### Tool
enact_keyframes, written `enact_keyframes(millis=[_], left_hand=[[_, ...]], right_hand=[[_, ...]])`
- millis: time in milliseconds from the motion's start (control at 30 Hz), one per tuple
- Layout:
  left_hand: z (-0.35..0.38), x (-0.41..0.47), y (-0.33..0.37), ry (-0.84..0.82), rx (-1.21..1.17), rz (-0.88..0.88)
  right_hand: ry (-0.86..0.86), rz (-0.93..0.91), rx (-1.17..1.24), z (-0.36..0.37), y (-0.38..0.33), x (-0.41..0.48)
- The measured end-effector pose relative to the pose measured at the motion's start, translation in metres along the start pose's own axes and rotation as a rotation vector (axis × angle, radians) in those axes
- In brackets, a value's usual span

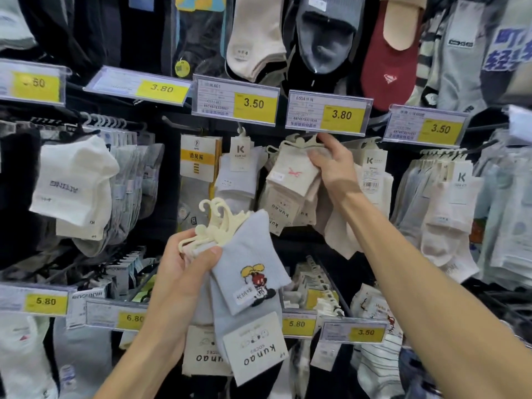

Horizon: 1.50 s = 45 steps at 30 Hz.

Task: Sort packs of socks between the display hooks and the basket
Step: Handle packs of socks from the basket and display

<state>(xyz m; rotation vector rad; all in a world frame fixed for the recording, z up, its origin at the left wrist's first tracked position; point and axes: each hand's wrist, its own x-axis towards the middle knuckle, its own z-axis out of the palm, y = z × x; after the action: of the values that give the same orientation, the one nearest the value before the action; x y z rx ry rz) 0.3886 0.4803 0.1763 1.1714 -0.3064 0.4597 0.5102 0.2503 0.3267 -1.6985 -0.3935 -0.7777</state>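
My left hand grips a bundle of pale grey sock packs by their cream plastic hangers; the front pack shows a cartoon figure and "kunao" cards hang below. My right hand reaches up under the 3.80 price tag and holds a beige sock pack with a pink mark by its hanger, at the display hook. More beige packs hang behind it. No basket is in view.
The wall rack is crowded with hanging socks: white packs at left, grey "K" packs in the middle, pale packs at right. Price tag holders stick out above each row. Lower hooks project beneath my right forearm.
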Motion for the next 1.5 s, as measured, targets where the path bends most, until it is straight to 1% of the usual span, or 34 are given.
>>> enact_keyframes(millis=[133,233,300,333,367,400,433,500,533,567,667,733,867,1067,1300,1367,1400,1433,1500], left_hand=[[0.0,0.001,-0.001,-0.006,0.011,0.006],[0.003,0.001,0.0,-0.014,0.021,0.008],[0.007,0.0,0.002,-0.025,0.021,0.017],[0.009,-0.001,0.002,-0.028,0.027,0.029],[0.011,-0.002,0.002,-0.03,0.035,0.041],[0.012,-0.003,0.002,-0.034,0.043,0.051],[0.013,-0.004,0.001,-0.045,0.047,0.063],[0.016,-0.007,-0.001,-0.079,0.061,0.088],[0.018,-0.008,-0.002,-0.1,0.065,0.098],[0.02,-0.009,-0.002,-0.121,0.067,0.106],[0.027,-0.013,0.0,-0.175,0.067,0.142],[0.032,-0.015,0.002,-0.192,0.054,0.153],[0.034,-0.017,0.003,-0.179,0.019,0.137],[0.037,-0.02,0.002,-0.229,-0.043,0.059],[0.035,-0.014,-0.001,-0.166,-0.083,-0.008],[0.035,-0.011,-0.002,-0.114,-0.033,0.018],[0.033,-0.009,-0.003,-0.077,-0.009,0.035],[0.032,-0.007,-0.004,-0.038,0.001,0.052],[0.026,-0.005,-0.007,0.03,-0.011,0.066]], right_hand=[[-0.13,-0.068,-0.102,0.009,0.013,0.014],[-0.15,-0.068,-0.226,0.008,0.019,0.017],[-0.112,-0.074,-0.341,0.007,0.017,0.013],[-0.066,-0.066,-0.414,0.008,0.014,0.006],[-0.015,-0.05,-0.456,0.008,0.01,-0.006],[0.029,-0.053,-0.443,0.009,0.005,-0.023],[0.067,-0.111,-0.388,0.008,0.0,-0.044],[0.099,-0.324,-0.265,0.007,-0.012,-0.093],[0.069,-0.402,-0.227,0.005,-0.018,-0.117],[0.002,-0.439,-0.203,0.004,-0.023,-0.135],[-0.23,-0.379,-0.198,0.004,-0.03,-0.162],[-0.306,-0.32,-0.172,0.002,-0.031,-0.163],[-0.342,-0.221,-0.14,-0.007,-0.029,-0.158],[-0.38,-0.143,-0.01,-0.017,-0.024,-0.158],[-0.439,-0.051,0.195,-0.023,-0.017,-0.15],[-0.415,-0.004,0.289,-0.026,-0.017,-0.146],[-0.372,0.03,0.339,-0.028,-0.018,-0.143],[-0.305,0.059,0.375,-0.029,-0.019,-0.137],[-0.125,0.087,0.371,-0.031,-0.02,-0.12]])
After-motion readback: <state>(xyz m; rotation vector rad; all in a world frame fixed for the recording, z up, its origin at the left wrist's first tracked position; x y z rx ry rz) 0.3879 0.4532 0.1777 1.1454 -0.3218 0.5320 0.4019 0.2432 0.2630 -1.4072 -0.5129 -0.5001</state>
